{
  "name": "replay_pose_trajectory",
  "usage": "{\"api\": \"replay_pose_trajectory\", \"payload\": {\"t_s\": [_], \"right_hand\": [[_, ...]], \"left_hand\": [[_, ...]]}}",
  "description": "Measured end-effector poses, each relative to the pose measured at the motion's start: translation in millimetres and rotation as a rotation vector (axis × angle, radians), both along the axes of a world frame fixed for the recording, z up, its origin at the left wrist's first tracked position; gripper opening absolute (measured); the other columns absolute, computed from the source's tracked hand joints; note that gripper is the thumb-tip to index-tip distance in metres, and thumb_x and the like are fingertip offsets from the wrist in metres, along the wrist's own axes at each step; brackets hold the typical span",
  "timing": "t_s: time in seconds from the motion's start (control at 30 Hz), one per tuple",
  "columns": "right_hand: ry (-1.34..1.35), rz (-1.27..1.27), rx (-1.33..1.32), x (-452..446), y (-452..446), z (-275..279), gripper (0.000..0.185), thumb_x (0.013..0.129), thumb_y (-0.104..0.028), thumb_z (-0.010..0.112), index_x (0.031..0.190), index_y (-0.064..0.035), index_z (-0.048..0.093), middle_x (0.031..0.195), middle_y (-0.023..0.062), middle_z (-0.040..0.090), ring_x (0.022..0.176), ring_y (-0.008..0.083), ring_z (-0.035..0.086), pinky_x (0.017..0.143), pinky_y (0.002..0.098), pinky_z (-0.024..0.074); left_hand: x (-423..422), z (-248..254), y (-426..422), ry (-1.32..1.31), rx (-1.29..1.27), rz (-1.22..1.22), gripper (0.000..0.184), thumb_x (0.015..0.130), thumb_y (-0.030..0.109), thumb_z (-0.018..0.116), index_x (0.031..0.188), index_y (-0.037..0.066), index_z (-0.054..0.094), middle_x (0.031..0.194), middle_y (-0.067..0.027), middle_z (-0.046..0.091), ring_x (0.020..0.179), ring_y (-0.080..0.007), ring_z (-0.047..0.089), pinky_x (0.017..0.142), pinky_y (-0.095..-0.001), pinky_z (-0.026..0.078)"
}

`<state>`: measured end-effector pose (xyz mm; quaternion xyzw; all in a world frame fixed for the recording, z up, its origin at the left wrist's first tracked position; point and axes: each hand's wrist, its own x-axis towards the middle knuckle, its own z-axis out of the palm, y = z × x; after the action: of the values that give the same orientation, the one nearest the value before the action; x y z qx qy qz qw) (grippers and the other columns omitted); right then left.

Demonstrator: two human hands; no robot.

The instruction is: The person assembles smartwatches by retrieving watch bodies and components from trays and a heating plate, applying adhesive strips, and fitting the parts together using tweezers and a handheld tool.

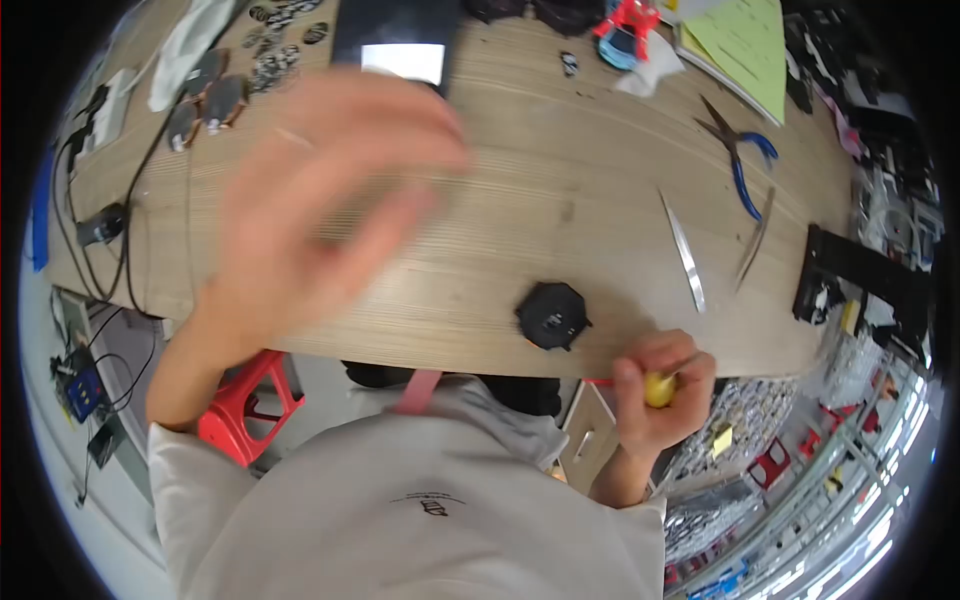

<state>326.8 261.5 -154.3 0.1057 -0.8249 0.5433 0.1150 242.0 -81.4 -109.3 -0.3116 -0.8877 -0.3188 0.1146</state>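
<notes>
My left hand (320, 190), blurred by motion, is raised over the left part of the table. Its thumb stands apart from the fingers, and nothing shows between them. At the front edge, my right hand (655, 390) is closed around a screwdriver-like tool with a rounded yellow handle (659, 390); a thin shaft shows by the fingers, and the rest is hidden. A black octagonal watch case (553, 316) lies flat on the wooden table (480, 230), left of my right hand and apart from it. Silver tweezers (683, 252) lie beyond that hand.
Blue-handled pliers (737, 150) and a second slim tool (757, 238) lie at the right, near a black stand (860, 280). Dark oval pieces (222, 100) and cables (128, 220) are at the left. A dark panel (390, 30), a red clip-like object (628, 25) and yellow-green paper (745, 55) sit at the back.
</notes>
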Motion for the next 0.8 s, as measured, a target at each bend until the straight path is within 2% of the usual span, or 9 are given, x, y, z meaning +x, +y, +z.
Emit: {"api": "replay_pose_trajectory", "payload": {"t_s": [0.07, 0.13, 0.27, 0.4, 0.47, 0.57, 0.63, 0.7, 0.8], "right_hand": [[0.039, 0.101, 0.02, -5.5, -6.3, 6.8, 0.031, 0.079, 0.004, 0.086, 0.098, -0.0044, 0.063, 0.086, 0.0112, 0.07, 0.069, 0.0209, 0.065, 0.061, 0.0297, 0.0501], [0.087, 0.185, 0.198, -9.9, -12.9, 14.0, 0.031, 0.073, 0.002, 0.088, 0.097, -0.0066, 0.069, 0.087, 0.0096, 0.068, 0.067, 0.0244, 0.064, 0.056, 0.0323, 0.0488], [0.062, 0.264, 0.395, -22.8, -26.4, 19.0, 0.035, 0.065, -0.004, 0.086, 0.099, -0.0095, 0.08, 0.085, 0.0034, 0.064, 0.068, 0.0217, 0.062, 0.054, 0.0338, 0.0478], [0.121, 0.368, 0.562, -33.4, -34.8, 32.3, 0.035, 0.064, -0.006, 0.086, 0.098, -0.0088, 0.079, 0.084, 0.0032, 0.064, 0.068, 0.0225, 0.063, 0.056, 0.0338, 0.0482], [0.108, 0.368, 0.619, -39.8, -39.7, 37.8, 0.038, 0.055, 0.001, 0.082, 0.092, -0.0062, 0.078, 0.081, 0.0054, 0.066, 0.068, 0.0242, 0.064, 0.056, 0.0354, 0.0481], [0.065, 0.396, 0.662, -47.4, -46.7, 42.3, 0.036, 0.055, 0.002, 0.08, 0.09, -0.0049, 0.076, 0.083, 0.0067, 0.067, 0.069, 0.0253, 0.065, 0.058, 0.0359, 0.0495], [0.004, 0.444, 0.687, -52.4, -49.0, 49.1, 0.036, 0.055, 0.004, 0.078, 0.091, -0.0038, 0.074, 0.085, 0.0077, 0.068, 0.071, 0.0266, 0.066, 0.059, 0.0364, 0.0505], [0.0, 0.463, 0.715, -55.8, -49.2, 47.9, 0.03, 0.064, -0.005, 0.084, 0.092, -0.0066, 0.074, 0.087, 0.0063, 0.066, 0.07, 0.0261, 0.064, 0.059, 0.0365, 0.0502], [0.041, 0.479, 0.75, -59.3, -51.7, 49.9, 0.032, 0.064, -0.004, 0.083, 0.094, -0.0058, 0.073, 0.09, 0.007, 0.067, 0.07, 0.0267, 0.065, 0.06, 0.0364, 0.0507]], "left_hand": [[7.2, -11.4, 41.8, -0.135, 0.115, -0.215, 0.054, 0.075, 0.012, 0.084, 0.126, 0.003, 0.07, 0.126, -0.0126, 0.069, 0.119, -0.0333, 0.063, 0.103, -0.0453, 0.049], [13.9, -25.0, 65.6, -0.206, 0.144, -0.264, 0.061, 0.074, 0.015, 0.085, 0.131, 0.004, 0.067, 0.125, -0.0128, 0.069, 0.12, -0.0338, 0.062, 0.103, -0.0456, 0.049], [8.8, -40.3, 80.7, -0.287, 0.176, -0.347, 0.074, 0.073, 0.022, 0.088, 0.14, 0.006, 0.061, 0.125, -0.0121, 0.067, 0.121, -0.0324, 0.06, 0.104, -0.046, 0.049], [9.0, -45.0, 75.7, -0.359, 0.198, -0.317, 0.066, 0.077, 0.022, 0.087, 0.136, 0.006, 0.062, 0.125, -0.0113, 0.066, 0.12, -0.0307, 0.061, 0.103, -0.0458, 0.05], [10.3, -46.7, 75.8, -0.344, 0.214, -0.332, 0.061, 0.081, 0.022, 0.086, 0.134, 0.007, 0.061, 0.122, -0.011, 0.066, 0.119, -0.0303, 0.061, 0.102, -0.0439, 0.05], [9.1, -47.7, 71.7, -0.373, 0.28, -0.343, 0.059, 0.082, 0.02, 0.085, 0.134, 0.008, 0.061, 0.12, -0.0121, 0.066, 0.12, -0.0309, 0.061, 0.101, -0.0425, 0.051], [8.4, -47.9, 68.8, -0.343, 0.295, -0.32, 0.056, 0.082, 0.019, 0.084, 0.132, 0.007, 0.061, 0.118, -0.0122, 0.066, 0.118, -0.0313, 0.062, 0.099, -0.0409, 0.052], [8.6, -49.7, 67.9, -0.344, 0.344, -0.339, 0.053, 0.083, 0.018, 0.083, 0.13, 0.006, 0.061, 0.116, -0.0122, 0.067, 0.116, -0.0314, 0.062, 0.099, -0.0402, 0.052], [10.8, -55.3, 70.1, -0.341, 0.358, -0.328, 0.051, 0.083, 0.016, 0.082, 0.128, 0.004, 0.061, 0.116, -0.0122, 0.067, 0.115, -0.0309, 0.062, 0.098, -0.039, 0.053]]}}
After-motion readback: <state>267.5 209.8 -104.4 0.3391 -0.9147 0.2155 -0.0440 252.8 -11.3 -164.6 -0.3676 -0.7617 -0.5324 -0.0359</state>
